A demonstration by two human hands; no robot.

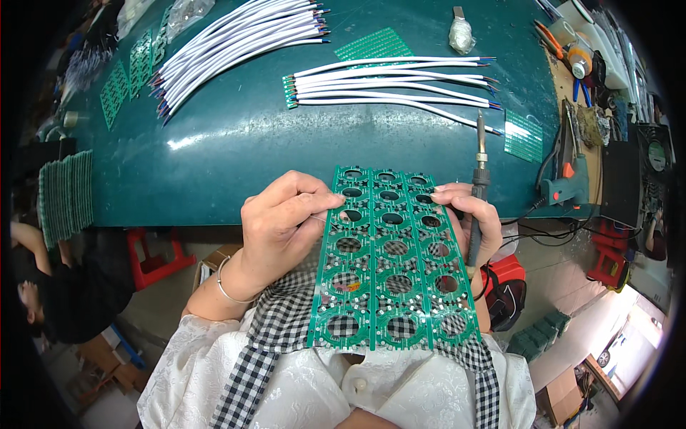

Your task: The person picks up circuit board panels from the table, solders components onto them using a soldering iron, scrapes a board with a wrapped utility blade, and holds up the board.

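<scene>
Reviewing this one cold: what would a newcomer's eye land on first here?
Probably the large green circuit-board panel with its rows of round holes, low in the middle between the left hand and right hand. Next, perhaps, the soldering iron held tip up in the right hand. Beyond, the big bundle of white cables stands out at the upper left of the teal table.

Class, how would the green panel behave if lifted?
The green panel is probably stiff: its long edges look nearly straight. Its many round holes suggest lightness for its size. Small components on its face could be fragile if bumped.
</scene>
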